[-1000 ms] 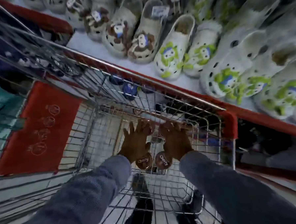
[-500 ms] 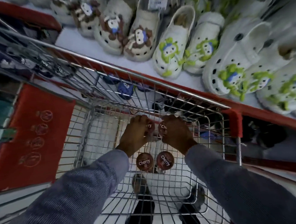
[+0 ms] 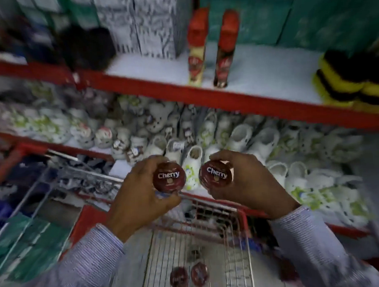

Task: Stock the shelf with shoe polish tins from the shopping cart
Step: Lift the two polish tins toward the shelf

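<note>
My left hand (image 3: 134,199) grips a round dark-red shoe polish tin (image 3: 168,177) with "Cherry" on its lid, and a second tin seems to be stacked under it. In my right hand (image 3: 247,184) is another dark-red Cherry tin (image 3: 216,174). Both hands are raised above the wire shopping cart (image 3: 196,241), in front of the shoe shelf. Two more tins (image 3: 179,277) (image 3: 199,274) lie on the cart's bottom. The upper white shelf (image 3: 257,74) with a red front edge is above and beyond my hands.
Two tall bottles with red caps (image 3: 198,48) (image 3: 225,49) stand on the upper shelf. Yellow and black brushes (image 3: 345,82) sit at its right end, green boxes (image 3: 287,13) behind. White clogs (image 3: 238,138) fill the shelf below. A red child-seat flap (image 3: 87,223) is on the cart's left.
Both hands have lifted out of the cart, each holding a Cherry tin. The view has swung upward from the cart to the shelves. Two tins stay in the cart.
</note>
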